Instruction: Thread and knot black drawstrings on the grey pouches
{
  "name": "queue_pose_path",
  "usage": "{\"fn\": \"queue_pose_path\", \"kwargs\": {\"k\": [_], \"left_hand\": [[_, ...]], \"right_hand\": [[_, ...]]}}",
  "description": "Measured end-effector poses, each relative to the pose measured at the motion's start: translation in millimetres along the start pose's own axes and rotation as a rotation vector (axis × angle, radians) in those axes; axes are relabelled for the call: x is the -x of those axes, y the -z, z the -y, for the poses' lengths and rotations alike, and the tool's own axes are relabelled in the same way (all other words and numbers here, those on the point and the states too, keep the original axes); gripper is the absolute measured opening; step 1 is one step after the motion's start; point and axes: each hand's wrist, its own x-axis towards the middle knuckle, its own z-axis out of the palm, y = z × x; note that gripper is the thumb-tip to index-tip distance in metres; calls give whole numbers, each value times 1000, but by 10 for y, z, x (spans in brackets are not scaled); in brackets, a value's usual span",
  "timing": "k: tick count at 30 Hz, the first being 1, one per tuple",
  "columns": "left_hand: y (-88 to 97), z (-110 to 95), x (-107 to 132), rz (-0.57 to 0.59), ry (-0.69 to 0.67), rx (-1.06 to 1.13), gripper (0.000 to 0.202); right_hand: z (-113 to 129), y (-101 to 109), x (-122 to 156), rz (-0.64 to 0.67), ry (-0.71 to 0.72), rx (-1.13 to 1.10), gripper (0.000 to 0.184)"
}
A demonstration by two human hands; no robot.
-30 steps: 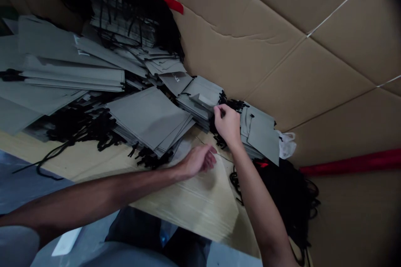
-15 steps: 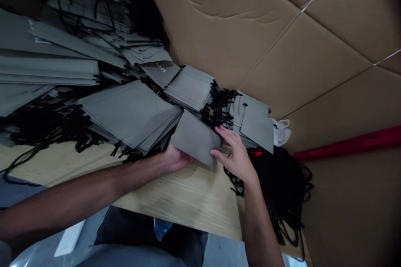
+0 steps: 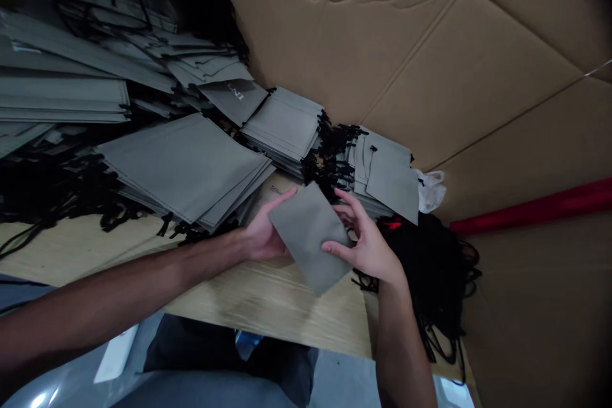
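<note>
Sheet of plain grey, four-cornered, flat material (image 3: 310, 236) held between the bare left hand (image 3: 268, 229) and the bare right hand (image 3: 370, 252)

At far left, thick grey flat pieces with dark edges (image 3: 62, 99) lie piled above a tangle of black cords (image 3: 52, 185). Next comes a fanned stack of larger grey rectangles (image 3: 182, 162) on the pale, wood-grained surface (image 3: 282, 312). Behind its right side lie a grey piece with white lettering (image 3: 236, 105) and, adjoining, a stack of smaller grey rectangles (image 3: 284, 121) fringed in black.

At centre, the left hand supports the sheet: its thumb lies along the upper left edge, its other fingers partly hidden behind. The sheet is tilted over the surface, one corner directed toward the near edge. The right hand grips the opposite side, thumb on the face, remaining fingers curled at the right edge.

Beyond the right hand are a further stack of grey pieces (image 3: 392, 182), a white plastic bag (image 3: 431, 192) just beside it and, nearer, a bundle of black cords (image 3: 433, 280). At far right, a dark red strip (image 3: 535, 207) runs against the brown cardboard wall (image 3: 507, 108).
</note>
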Motion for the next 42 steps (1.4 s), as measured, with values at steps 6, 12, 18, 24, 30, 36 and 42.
{"fn": "queue_pose_path", "kwargs": {"k": [6,12,18,24,30,36,42], "left_hand": [[29,22,-48,36,-152,-196,43],[-37,-24,-25,-24,-198,-421,49],[51,18,-81,-228,-301,-868,26],[95,89,-154,-294,-453,-1067,16],[18,109,-50,-615,-1277,-1621,19],[35,133,-60,-306,-928,-1444,33],[159,74,-237,-254,-743,-1106,31]], "right_hand": [[21,20,-4,-2,34,162,45],[56,34,-9,7,184,245,42],[48,-30,-23,13,85,110,24],[20,-158,-59,-76,-71,-74,23],[169,-320,-67,-449,-84,5,13],[290,-629,-33,-459,99,186,7],[308,-705,-33,-140,272,190,8]]}}
